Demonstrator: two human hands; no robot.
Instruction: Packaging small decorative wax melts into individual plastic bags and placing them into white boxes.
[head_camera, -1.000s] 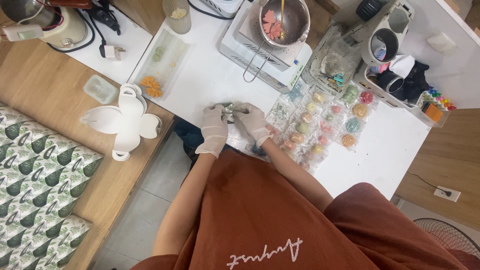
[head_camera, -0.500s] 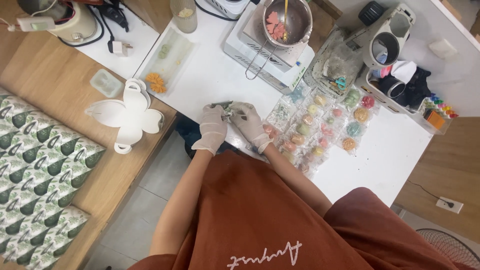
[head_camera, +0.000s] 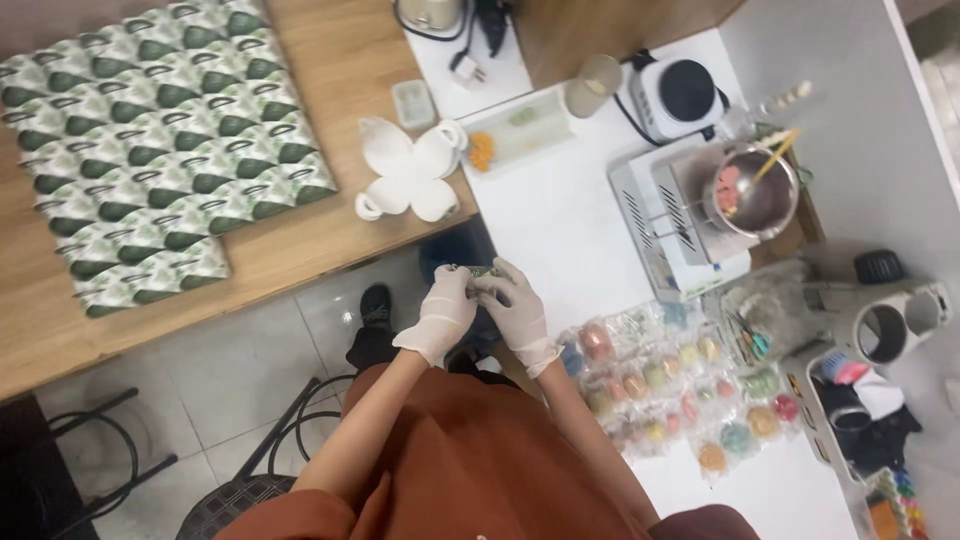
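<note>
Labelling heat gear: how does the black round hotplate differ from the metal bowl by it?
The hotplate is black, flat and bare on top; the metal bowl is shiny, deep, and holds pink pieces plus a yellow stick. The hotplate sits farther from the person. Both are round.

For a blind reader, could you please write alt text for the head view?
Seen from above, two gloved hands, left and right, pinch a small greenish item at a white table. Wrapped colourful sweets lie right of them, a metal bowl beyond.
</note>
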